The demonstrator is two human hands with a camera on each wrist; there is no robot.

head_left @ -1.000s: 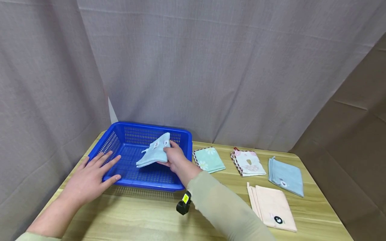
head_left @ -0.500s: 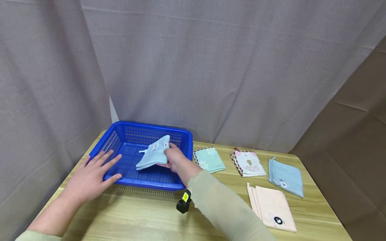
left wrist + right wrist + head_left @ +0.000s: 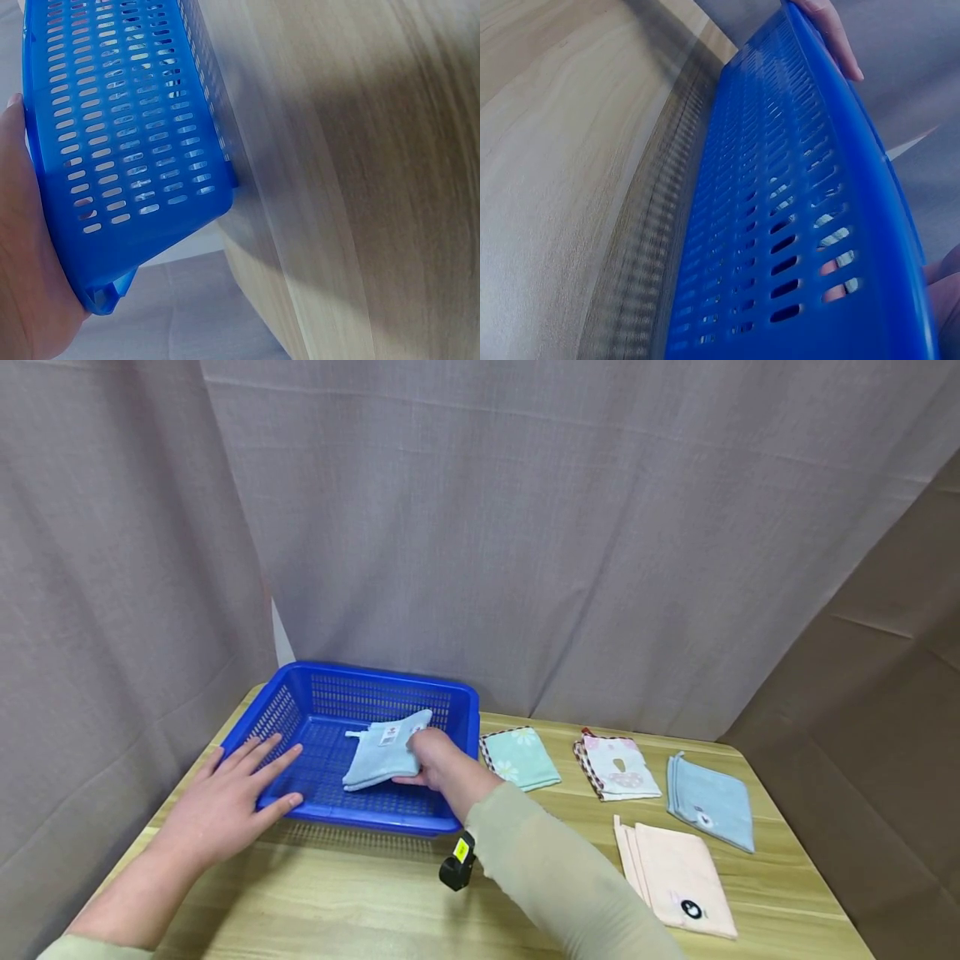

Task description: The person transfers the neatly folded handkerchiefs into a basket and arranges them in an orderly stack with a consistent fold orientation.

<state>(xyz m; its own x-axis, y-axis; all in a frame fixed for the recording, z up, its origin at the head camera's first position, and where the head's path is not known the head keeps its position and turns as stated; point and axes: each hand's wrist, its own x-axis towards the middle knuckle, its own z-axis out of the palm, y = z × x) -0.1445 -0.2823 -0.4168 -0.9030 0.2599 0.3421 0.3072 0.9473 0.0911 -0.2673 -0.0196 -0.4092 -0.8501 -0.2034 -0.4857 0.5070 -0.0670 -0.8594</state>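
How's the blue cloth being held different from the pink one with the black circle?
The held cloth is light blue; the pink cloth is pale pink. The held cloth is inside the basket, while the pink cloth lies on the table. Both are folded and have a little loop.

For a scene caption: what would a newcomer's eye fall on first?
Likely the blue rectangular perforated plastic basket at the left of the wood-grain table, the left hand spread on its rim. Inside it, the right hand holds a folded light-blue cloth. To the basket's right lie a folded mint-green floral cloth, a folded white patterned cloth, a folded dusty-blue cloth and, nearest the camera, a folded pale-pink cloth.
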